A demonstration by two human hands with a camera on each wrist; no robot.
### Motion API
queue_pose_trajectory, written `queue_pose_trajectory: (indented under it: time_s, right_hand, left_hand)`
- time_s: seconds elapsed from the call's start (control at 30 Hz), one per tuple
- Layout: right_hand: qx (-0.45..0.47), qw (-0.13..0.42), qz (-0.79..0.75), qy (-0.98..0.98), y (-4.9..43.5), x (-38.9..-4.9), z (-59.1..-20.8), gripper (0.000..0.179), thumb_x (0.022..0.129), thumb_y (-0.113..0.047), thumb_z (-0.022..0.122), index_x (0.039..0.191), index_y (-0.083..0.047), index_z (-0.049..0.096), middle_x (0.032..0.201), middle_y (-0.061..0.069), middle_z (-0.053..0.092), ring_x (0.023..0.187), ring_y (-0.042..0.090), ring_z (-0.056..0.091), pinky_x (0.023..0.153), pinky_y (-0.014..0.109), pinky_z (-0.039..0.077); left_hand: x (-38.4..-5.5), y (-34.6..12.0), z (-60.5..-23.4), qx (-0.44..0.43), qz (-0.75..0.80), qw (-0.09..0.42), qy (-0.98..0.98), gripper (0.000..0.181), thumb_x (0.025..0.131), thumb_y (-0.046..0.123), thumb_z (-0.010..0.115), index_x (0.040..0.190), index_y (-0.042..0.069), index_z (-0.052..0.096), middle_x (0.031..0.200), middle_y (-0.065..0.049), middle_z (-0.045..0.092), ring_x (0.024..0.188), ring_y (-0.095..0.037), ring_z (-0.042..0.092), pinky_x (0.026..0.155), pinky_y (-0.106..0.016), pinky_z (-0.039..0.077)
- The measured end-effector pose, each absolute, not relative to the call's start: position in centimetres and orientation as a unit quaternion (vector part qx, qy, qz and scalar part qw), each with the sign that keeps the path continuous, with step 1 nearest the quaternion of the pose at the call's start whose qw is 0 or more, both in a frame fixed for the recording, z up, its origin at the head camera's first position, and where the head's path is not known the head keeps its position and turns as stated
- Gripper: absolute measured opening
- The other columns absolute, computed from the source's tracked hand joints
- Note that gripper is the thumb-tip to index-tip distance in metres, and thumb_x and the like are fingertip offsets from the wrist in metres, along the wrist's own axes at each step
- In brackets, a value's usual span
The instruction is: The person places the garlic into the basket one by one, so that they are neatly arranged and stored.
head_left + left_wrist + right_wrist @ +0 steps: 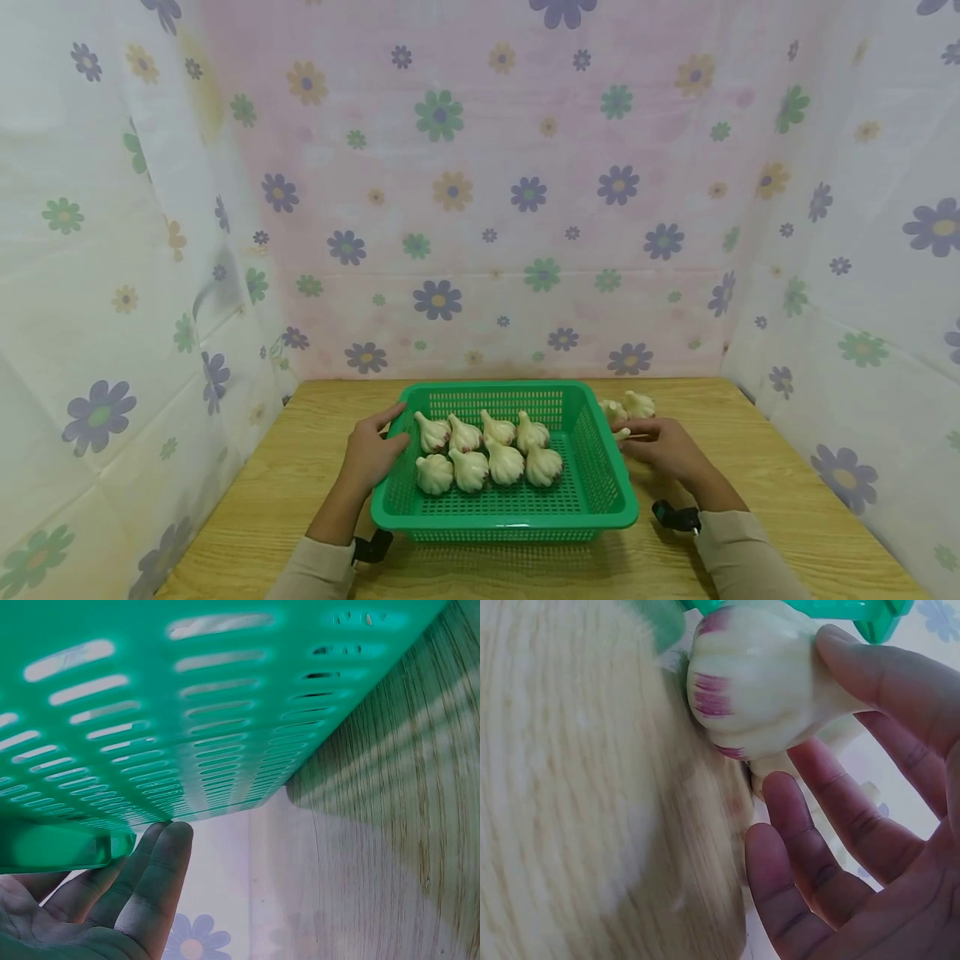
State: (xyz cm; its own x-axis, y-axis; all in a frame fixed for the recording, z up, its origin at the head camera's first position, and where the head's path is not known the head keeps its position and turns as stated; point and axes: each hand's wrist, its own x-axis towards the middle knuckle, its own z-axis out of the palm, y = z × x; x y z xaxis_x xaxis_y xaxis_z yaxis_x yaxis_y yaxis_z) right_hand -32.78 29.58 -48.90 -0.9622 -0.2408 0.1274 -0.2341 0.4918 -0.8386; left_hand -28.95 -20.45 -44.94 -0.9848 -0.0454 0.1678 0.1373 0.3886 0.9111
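Observation:
A green plastic basket (510,522) with slotted walls stands on the table, holding several garlic bulbs (470,471) in two rows with their stems pointing away. My left hand (372,450) grips the basket's left rim, thumb over the edge and fingers (161,877) against the outer wall. Beside the basket's right wall, my right hand (663,450) pinches a garlic bulb (761,679) by its stem between thumb and fingers. That bulb has purple streaks at its base and is mostly hidden in the head view. The lower fingers of this hand are spread away from it.
Two more garlic bulbs (640,405) lie on the table just beyond my right hand. The wooden table (300,467) is enclosed on three sides by flower-print cloth (487,250). Black wrist devices (675,516) are strapped near both sleeves.

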Motion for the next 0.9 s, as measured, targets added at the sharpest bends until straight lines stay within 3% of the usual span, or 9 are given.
queue_pose_trajectory:
  time_s: [0.37,0.6,0.77,0.9]
  right_hand:
    - [-0.116,0.0,-0.464,0.878,31.3,-32.7,-48.6,0.041,0.094,-0.038,0.076,0.128,-0.015,0.075,0.148,0.022,0.057,0.126,0.043,0.063,0.094,0.05,0.057]
    - [-0.097,0.009,-0.453,0.886,33.0,-32.5,-48.6,0.046,0.094,-0.042,0.075,0.131,-0.015,0.073,0.159,0.028,0.042,0.128,0.044,0.061,0.095,0.051,0.055]
    - [-0.089,0.009,-0.457,0.885,33.6,-32.3,-48.3,0.048,0.094,-0.042,0.075,0.132,-0.014,0.072,0.152,0.023,0.052,0.124,0.039,0.064,0.092,0.047,0.057]
    - [-0.086,0.026,-0.471,0.878,33.8,-32.2,-48.2,0.051,0.094,-0.041,0.074,0.137,-0.013,0.069,0.153,0.021,0.052,0.123,0.036,0.063,0.086,0.042,0.057]
  left_hand:
    - [-29.0,-20.5,-45.0,-0.025,-0.553,0.08,-0.829,0.061,0.093,0.008,0.061,0.153,0.017,0.054,0.164,-0.02,0.038,0.129,-0.044,0.062,0.058,-0.034,0.052]
    - [-29.0,-20.5,-45.1,-0.029,-0.55,0.084,-0.831,0.061,0.093,0.008,0.061,0.153,0.016,0.053,0.163,-0.021,0.039,0.128,-0.045,0.062,0.057,-0.034,0.052]
    - [-29.0,-20.5,-45.1,-0.028,-0.552,0.082,-0.829,0.061,0.093,0.008,0.061,0.153,0.016,0.053,0.163,-0.021,0.039,0.128,-0.045,0.062,0.059,-0.035,0.054]
    - [-29.1,-20.6,-45.1,-0.026,-0.55,0.083,-0.831,0.062,0.092,0.008,0.061,0.153,0.016,0.054,0.163,-0.02,0.04,0.129,-0.045,0.061,0.06,-0.034,0.054]
